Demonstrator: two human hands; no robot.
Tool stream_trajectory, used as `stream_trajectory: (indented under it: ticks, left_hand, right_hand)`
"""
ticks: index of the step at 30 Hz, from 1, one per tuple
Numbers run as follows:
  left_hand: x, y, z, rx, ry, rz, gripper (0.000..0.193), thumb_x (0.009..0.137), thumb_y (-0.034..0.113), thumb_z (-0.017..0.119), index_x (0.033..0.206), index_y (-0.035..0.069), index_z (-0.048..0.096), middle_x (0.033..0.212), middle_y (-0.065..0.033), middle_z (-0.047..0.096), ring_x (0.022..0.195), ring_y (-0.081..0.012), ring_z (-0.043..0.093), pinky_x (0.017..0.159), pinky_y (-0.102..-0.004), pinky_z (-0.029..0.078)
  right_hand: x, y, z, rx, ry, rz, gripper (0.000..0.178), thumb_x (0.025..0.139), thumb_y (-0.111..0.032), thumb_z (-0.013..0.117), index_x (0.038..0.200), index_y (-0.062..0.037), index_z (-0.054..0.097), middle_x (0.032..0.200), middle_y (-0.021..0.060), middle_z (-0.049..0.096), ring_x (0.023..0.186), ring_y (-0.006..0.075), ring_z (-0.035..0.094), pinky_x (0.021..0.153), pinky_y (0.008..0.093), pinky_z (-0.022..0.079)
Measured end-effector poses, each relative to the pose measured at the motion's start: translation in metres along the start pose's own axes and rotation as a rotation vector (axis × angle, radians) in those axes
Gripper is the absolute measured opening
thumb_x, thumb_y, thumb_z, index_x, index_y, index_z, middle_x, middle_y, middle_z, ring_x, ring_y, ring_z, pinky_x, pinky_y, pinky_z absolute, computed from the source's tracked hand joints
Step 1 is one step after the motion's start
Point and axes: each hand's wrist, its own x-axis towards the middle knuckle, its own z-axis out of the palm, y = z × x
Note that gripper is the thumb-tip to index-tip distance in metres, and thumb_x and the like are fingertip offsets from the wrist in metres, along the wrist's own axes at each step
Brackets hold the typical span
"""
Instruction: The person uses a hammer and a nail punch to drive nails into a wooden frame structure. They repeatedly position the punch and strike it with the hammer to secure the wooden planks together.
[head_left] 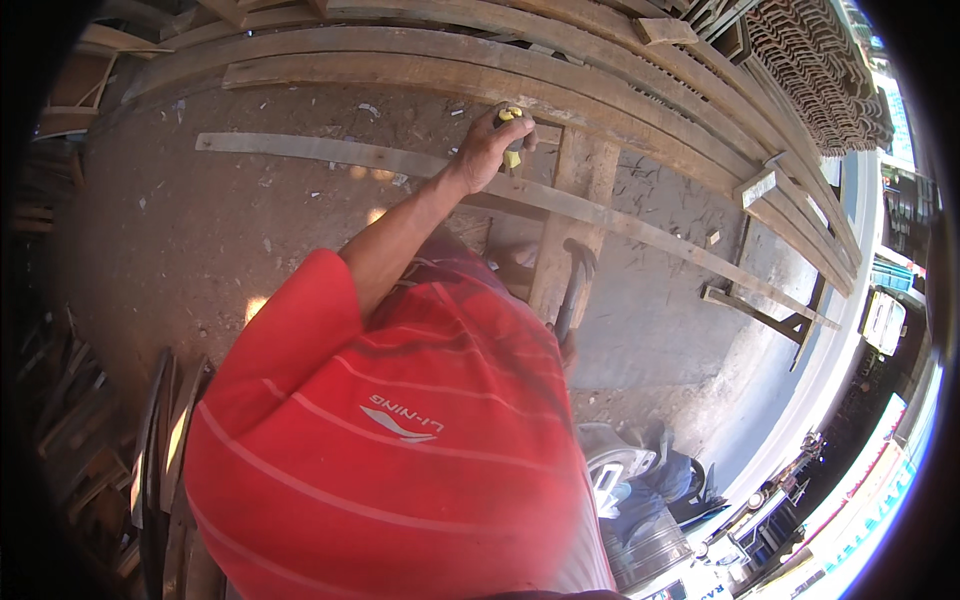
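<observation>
In my left hand (485, 155), fingers closed round it, is a compact yellow-and-black tape measure (512, 158). The hand is over a long narrow wooden strip (350, 152), near its crossing with a wide board (585, 180). My right hand (568, 350) shows only in part beside my red shirt, which hides most of it. From it a dark hammer (575, 285) rises, its curved head lying over the wide board. Under the strip, near my body, a shorter piece of wood (505, 205) is partly hidden.
Long wooden beams (400, 70) run across the far side. Stacked corrugated pieces (810, 70) stand at the far right. A dark angled bracket (760, 315) lies near the strip's right end. Upright planks (165, 440) lean at the left, and a metal drum (645, 550) stands at lower right.
</observation>
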Motion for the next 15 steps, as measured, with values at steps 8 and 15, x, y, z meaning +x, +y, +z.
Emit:
stream_trajectory:
  ticks: [8, 15]
  left_hand:
    - [0.003, 0.001, 0.004, 0.075, 0.034, -0.006, 0.026, 0.099, 0.031, 0.065, 0.102, 0.006, 0.061, 0.09, -0.0043, 0.065, 0.086, -0.0148, 0.061, 0.08, -0.0329, 0.049]
    - [0.009, 0.005, 0.004, 0.052, 0.052, -0.038, 0.026, 0.101, 0.031, 0.065, 0.105, 0.005, 0.062, 0.089, -0.0039, 0.066, 0.084, -0.0136, 0.062, 0.078, -0.032, 0.05]
  right_hand:
    - [0.01, -0.005, 0.009, -0.037, 0.226, -0.113, 0.052, 0.103, -0.047, 0.06, 0.105, 0.0049, 0.063, 0.08, 0.023, 0.069, 0.074, 0.0319, 0.068, 0.067, 0.047, 0.05]
    - [0.025, 0.014, 0.008, -0.019, 0.189, -0.08, 0.057, 0.101, -0.051, 0.062, 0.101, 0.0057, 0.064, 0.078, 0.0218, 0.069, 0.069, 0.0282, 0.062, 0.064, 0.0464, 0.049]
